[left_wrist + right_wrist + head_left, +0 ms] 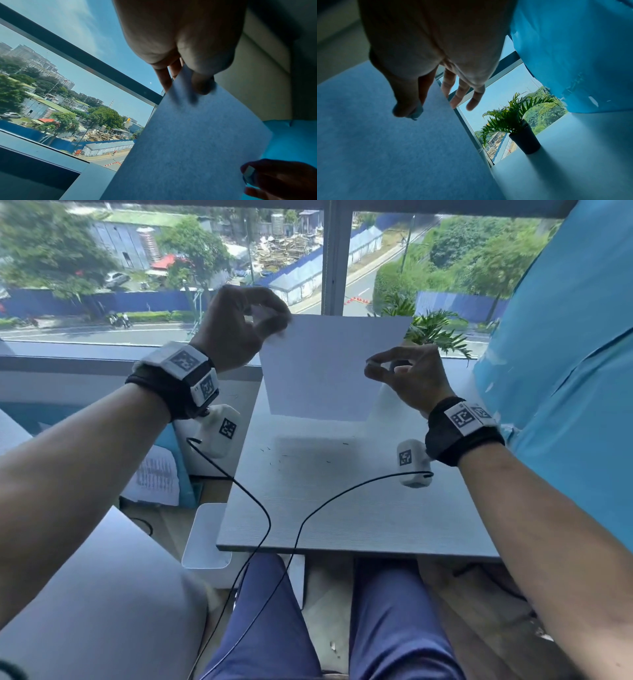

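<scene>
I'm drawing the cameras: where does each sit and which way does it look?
Head: on the head, facing forward-down at table, paper, left hand, right hand.
Left wrist: along the left hand towards the window; fingers pinch paper.
Right wrist: along the right hand, pinching a small white piece, towards the potted plant.
All share the paper.

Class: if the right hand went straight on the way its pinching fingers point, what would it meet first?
Probably the sheet of paper held up by the left hand; the right hand, pinching a small pale piece, is near its edge, depth unclear.
</scene>
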`<state>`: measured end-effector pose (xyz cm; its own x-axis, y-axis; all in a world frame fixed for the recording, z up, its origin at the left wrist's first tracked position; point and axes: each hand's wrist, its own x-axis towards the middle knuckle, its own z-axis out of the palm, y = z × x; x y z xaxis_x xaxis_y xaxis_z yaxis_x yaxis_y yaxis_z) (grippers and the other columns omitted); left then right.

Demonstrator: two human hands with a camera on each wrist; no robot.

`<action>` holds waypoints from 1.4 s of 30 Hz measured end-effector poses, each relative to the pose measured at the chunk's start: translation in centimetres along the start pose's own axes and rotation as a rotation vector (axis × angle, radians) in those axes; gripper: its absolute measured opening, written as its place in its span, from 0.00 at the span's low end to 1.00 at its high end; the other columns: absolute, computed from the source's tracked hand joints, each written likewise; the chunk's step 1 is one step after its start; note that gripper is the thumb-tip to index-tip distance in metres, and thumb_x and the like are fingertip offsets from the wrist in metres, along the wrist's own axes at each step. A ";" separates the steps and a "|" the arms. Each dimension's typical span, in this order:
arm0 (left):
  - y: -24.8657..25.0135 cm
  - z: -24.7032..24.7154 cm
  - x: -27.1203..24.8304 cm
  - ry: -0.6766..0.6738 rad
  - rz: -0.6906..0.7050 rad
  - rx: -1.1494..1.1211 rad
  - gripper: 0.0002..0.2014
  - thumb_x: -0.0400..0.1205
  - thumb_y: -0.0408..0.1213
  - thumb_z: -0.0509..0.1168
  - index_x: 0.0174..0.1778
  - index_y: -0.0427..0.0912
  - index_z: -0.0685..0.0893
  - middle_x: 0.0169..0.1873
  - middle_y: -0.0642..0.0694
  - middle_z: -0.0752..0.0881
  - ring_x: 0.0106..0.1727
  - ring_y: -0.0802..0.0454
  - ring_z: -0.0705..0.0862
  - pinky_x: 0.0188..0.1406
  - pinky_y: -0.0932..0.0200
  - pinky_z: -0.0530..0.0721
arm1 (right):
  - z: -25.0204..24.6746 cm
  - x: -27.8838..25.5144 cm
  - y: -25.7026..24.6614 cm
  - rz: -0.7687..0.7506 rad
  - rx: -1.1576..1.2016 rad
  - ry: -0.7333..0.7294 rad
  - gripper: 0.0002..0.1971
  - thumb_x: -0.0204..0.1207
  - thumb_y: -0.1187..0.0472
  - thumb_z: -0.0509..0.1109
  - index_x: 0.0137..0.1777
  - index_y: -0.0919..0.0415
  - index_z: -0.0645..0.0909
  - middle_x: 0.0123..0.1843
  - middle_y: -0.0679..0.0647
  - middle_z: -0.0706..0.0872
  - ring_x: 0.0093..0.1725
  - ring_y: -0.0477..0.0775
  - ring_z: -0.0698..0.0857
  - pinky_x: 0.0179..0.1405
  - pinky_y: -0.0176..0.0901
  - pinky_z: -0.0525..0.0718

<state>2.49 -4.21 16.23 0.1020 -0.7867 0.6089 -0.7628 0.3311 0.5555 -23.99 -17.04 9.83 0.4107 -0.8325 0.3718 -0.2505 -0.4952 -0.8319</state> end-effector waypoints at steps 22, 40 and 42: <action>-2.0 9.3 -1.6 0.116 -0.583 -0.531 0.05 0.82 0.25 0.67 0.42 0.35 0.85 0.37 0.36 0.88 0.33 0.42 0.89 0.29 0.43 0.90 | -5.4 -1.9 1.8 0.094 -0.047 0.243 0.07 0.63 0.50 0.84 0.40 0.44 0.91 0.65 0.52 0.85 0.67 0.41 0.81 0.61 0.51 0.85; -2.1 33.3 -1.3 -0.544 -0.859 -0.699 0.11 0.71 0.22 0.58 0.45 0.30 0.83 0.41 0.36 0.78 0.44 0.43 0.78 0.46 0.50 0.80 | -7.4 -7.7 14.9 0.620 -0.714 -0.261 0.06 0.77 0.58 0.69 0.50 0.60 0.84 0.59 0.61 0.86 0.58 0.60 0.82 0.54 0.40 0.76; -1.1 33.0 -1.8 -0.663 -0.785 -0.723 0.17 0.66 0.22 0.56 0.48 0.30 0.83 0.42 0.36 0.79 0.42 0.45 0.77 0.42 0.56 0.75 | -8.0 -7.7 15.3 0.622 -0.724 -0.255 0.06 0.77 0.58 0.70 0.48 0.59 0.84 0.57 0.59 0.86 0.54 0.58 0.82 0.52 0.39 0.76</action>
<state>-17.92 -20.30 -4.14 -0.1309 -0.9414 -0.3109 -0.0961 -0.3000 0.9491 -38.03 -20.18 -2.45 0.1789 -0.9596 -0.2171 -0.9269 -0.0904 -0.3643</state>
